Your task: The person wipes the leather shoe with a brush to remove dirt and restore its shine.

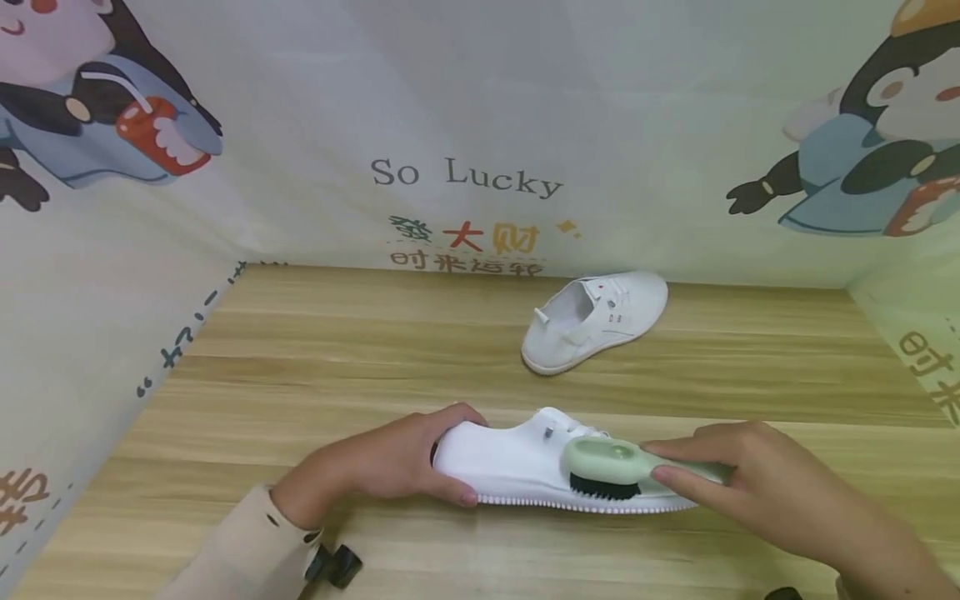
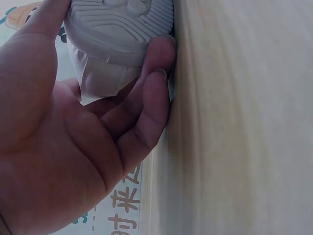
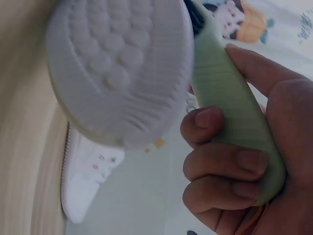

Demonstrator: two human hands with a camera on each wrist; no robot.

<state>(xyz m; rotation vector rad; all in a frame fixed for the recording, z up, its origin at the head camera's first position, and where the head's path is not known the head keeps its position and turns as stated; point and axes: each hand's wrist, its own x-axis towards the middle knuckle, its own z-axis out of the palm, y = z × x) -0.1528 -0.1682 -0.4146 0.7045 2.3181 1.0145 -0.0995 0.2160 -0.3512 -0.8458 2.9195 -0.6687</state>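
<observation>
Left hand [image 1: 386, 457] grips the heel of a white sneaker [image 1: 502, 460]: thumb on the near, sole side, fingers curled round the far side. Sneaker is at front centre, over the wood-grain tabletop [image 1: 337, 367], toe to the person's right, tilted so the ribbed sole edge [image 1: 558, 502] faces the person. Can't tell whether its side rests on the wood.

Right hand [image 1: 772, 487] holds a pale green brush [image 1: 603, 458], fingers wrapped round the handle, fingertips closed on it in the right wrist view. Orange cord [image 3: 255, 220] shows at the handle end. Black bristles [image 1: 604, 487] sit against the sneaker's side toward the toe, just above the sole edge; look in contact.

Second white sneaker [image 1: 577, 333] stands upright near the back edge, well apart from both hands, toe angled right and away. Behind it, a printed backdrop [image 1: 465, 100] reads "So Lucky", with a cartoon figure on each side. Beige sleeve [image 1: 240, 542] on the left arm.
</observation>
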